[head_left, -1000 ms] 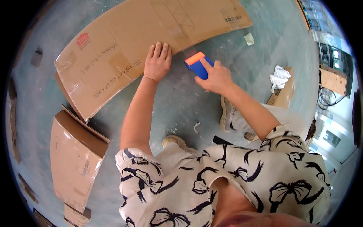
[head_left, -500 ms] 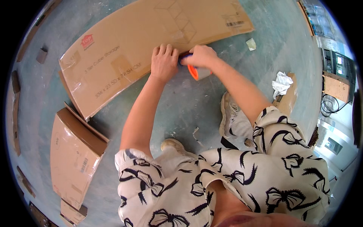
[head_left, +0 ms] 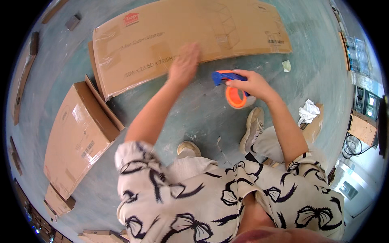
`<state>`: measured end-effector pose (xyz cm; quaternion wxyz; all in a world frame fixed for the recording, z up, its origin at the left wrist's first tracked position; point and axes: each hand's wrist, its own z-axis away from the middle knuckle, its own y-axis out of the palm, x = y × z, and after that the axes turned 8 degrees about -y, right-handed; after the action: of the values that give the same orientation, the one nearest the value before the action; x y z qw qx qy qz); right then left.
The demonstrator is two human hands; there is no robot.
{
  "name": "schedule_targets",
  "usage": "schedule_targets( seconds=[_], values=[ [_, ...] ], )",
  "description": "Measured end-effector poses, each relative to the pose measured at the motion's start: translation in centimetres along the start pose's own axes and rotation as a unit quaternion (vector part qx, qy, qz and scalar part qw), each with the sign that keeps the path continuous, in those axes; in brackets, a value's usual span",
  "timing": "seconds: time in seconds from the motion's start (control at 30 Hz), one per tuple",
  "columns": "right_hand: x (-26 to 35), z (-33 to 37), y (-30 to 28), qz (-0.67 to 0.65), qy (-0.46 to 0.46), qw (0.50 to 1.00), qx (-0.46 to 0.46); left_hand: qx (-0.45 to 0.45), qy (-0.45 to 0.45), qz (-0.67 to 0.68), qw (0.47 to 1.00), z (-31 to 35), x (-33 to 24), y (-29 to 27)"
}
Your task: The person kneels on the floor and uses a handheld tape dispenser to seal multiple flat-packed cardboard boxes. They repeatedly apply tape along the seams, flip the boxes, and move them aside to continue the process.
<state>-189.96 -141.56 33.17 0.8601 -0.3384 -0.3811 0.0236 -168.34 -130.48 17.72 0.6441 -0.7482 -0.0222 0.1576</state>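
A long brown cardboard box (head_left: 170,36) lies on the floor in front of me, with clear tape along its edges. Over its near edge, my left hand (head_left: 184,65) is flat with fingers stretched out, blurred by motion and holding nothing. My right hand (head_left: 253,84) grips a blue and orange tape dispenser (head_left: 222,76) by its handle. An orange-cored roll of clear tape (head_left: 236,97) hangs below that hand. The dispenser is held off the box, to the right of my left hand.
A second, open-ended cardboard box (head_left: 77,133) lies to the left. At the right, crumpled white paper (head_left: 308,112) rests on a cardboard piece (head_left: 316,128). A pale scrap (head_left: 286,66) is near the box's right end. My shoes (head_left: 253,127) stand on the grey-green floor (head_left: 202,117).
The right hand has drawn the tape dispenser away from the box edge, toward me and rightward. My left hand has lifted and flattened from its press on the edge. The view has shifted.
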Motion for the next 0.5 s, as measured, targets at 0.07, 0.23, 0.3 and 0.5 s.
schedule_targets(
  seconds=[0.07, 0.23, 0.3, 0.5],
  values=[
    [5.9, -0.3, 1.0, -0.012, -0.017, 0.998, 0.059, -0.004, -0.047, -0.092, 0.995, 4.6, 4.5, -3.9],
    [16.3, -5.8, 5.6, 0.064, -0.205, 0.976, -0.035, -0.14, -0.032, -0.102, 0.984, 10.4, 9.9, -4.5],
    [20.2, -7.8, 5.8, 0.123, -0.178, 0.975, -0.053, -0.157, -0.033, -0.104, 0.982, 10.8, 10.0, -4.3],
    [14.5, -7.2, 12.3, 0.316, -0.055, 0.945, -0.069, -0.186, -0.019, -0.053, 0.981, 9.2, 8.7, -4.0]
  ],
)
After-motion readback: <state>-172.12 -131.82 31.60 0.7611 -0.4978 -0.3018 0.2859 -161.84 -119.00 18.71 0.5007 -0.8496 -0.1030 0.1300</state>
